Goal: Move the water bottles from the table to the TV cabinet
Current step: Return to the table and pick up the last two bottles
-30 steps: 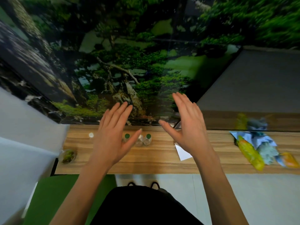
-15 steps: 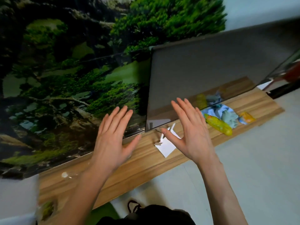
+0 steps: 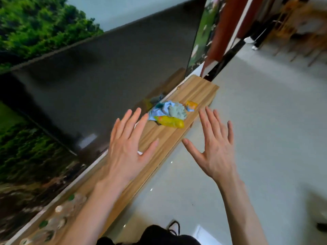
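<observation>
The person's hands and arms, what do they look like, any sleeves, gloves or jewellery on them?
Both arms are bare from wrist to the frame's bottom edge: no sleeve shows. The left hand and the right hand wear no gloves, and no ring, watch or bracelet is visible. Fingers are long and slim with short, unpainted nails. Dark clothing shows at the bottom edge.

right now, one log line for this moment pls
left hand: open, empty | right hand: open, empty | water bottles: on TV cabinet, bottom left, blurred | held: nothing
</observation>
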The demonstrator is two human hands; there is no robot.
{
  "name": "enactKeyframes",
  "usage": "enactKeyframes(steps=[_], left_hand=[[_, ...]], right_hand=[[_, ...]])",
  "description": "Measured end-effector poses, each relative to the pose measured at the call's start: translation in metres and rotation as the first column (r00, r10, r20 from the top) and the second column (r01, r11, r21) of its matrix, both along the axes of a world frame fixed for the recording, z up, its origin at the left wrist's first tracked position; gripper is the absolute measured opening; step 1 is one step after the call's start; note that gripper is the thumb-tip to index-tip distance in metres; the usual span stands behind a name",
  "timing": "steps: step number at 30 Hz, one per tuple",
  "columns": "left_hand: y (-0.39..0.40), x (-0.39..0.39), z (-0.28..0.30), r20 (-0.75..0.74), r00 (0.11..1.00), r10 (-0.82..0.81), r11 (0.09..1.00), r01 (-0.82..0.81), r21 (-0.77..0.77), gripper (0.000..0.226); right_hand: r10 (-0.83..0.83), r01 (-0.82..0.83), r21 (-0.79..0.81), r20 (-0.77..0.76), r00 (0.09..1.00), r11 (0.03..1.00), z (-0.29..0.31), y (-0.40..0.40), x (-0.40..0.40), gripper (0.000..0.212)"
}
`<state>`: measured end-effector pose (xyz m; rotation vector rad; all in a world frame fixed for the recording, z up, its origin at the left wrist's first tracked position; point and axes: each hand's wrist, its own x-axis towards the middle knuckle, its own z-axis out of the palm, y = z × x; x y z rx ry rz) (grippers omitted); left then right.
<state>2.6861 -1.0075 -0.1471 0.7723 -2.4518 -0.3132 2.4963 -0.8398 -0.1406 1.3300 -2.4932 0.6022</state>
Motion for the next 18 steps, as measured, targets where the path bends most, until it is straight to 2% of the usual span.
enactKeyframes(steps=[6,11,18], left_hand=[[0.061,-0.115,0.008,-0.097,0.978,-0.184,0.982,0.178,-0.067,0.066],[0.105,-0.193,0.021,-0.127,0.922,-0.365,0.93,0.354,-0.099,0.067],[0.16,-0.302,0.027,-0.109,0.796,-0.595,0.803,0.583,-0.122,0.069]], right_hand=[[-0.175,0.174,-0.025,-0.026,0.984,0.984,0.009,0.085,-0.074,0.086],[-0.334,0.332,-0.068,-0.011,0.943,0.941,0.022,0.152,-0.113,0.079],[-0.591,0.589,-0.106,0.015,0.807,0.801,0.025,0.226,-0.161,0.078]])
